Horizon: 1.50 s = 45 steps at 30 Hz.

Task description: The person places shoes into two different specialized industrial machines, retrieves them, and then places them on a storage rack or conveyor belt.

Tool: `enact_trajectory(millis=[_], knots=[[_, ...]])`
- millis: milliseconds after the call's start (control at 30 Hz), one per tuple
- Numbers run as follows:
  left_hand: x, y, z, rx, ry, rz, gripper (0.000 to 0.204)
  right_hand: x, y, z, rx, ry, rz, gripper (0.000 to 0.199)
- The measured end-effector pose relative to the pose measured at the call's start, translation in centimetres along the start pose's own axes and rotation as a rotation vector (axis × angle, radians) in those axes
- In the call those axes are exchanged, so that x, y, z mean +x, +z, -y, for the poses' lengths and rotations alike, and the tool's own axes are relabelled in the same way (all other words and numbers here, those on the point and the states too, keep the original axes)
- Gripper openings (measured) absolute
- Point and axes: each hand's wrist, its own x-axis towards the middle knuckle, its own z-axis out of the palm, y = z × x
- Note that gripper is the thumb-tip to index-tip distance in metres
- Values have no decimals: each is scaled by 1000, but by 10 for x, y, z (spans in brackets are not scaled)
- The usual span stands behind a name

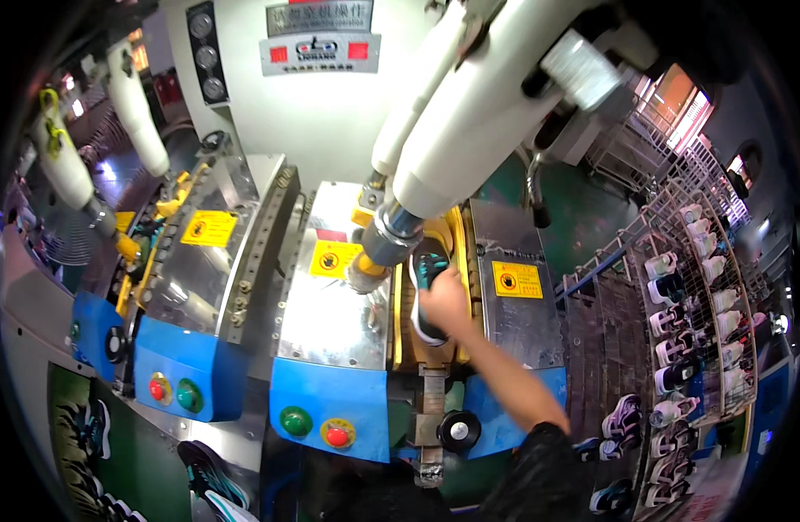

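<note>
My right hand [445,304] reaches in from the lower right and closes around a dark shoe with teal parts and a white sole [422,315]. The shoe lies lengthwise in the trough of a pressing machine, between yellow side pads [460,252]. A thick white press arm with a metal collar [391,235] slants down just left of the shoe's toe. The fingertips are partly hidden behind the hand. No part of my left hand shows.
Blue panels carry a green button [296,422] and a red button [337,433]. A black knob [459,431] sits below the trough. A second pressing station [187,287] stands left. Shoes [210,478] lie lower left; a wire rack [722,304] holds several more at right.
</note>
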Motion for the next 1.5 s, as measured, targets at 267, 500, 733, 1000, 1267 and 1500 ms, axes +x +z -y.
enact_trajectory(millis=[267, 500, 733, 1000, 1267, 1500], knots=[[10, -9, -34, -50, -160, 18, 40, -15, 17, 1, 155, -22, -88, 71], [73, -64, -41, 194, 152, 283, 44, -203, -15, 119, 342, -679, -356, 62], [94, -88, -84, 95, 150, 455, 41, -213, 81, 163, -83, -889, 7, 51], [25, -158, -53, -182, 572, 250, 40, -412, 130, 126, 763, -731, 336, 28], [223, -269, -16, 429, 809, -365, 87, -536, 136, 193, 568, -870, 910, 21], [240, -229, -51, 340, 726, 269, 110, -498, 135, 289, 638, -278, 576, 27]])
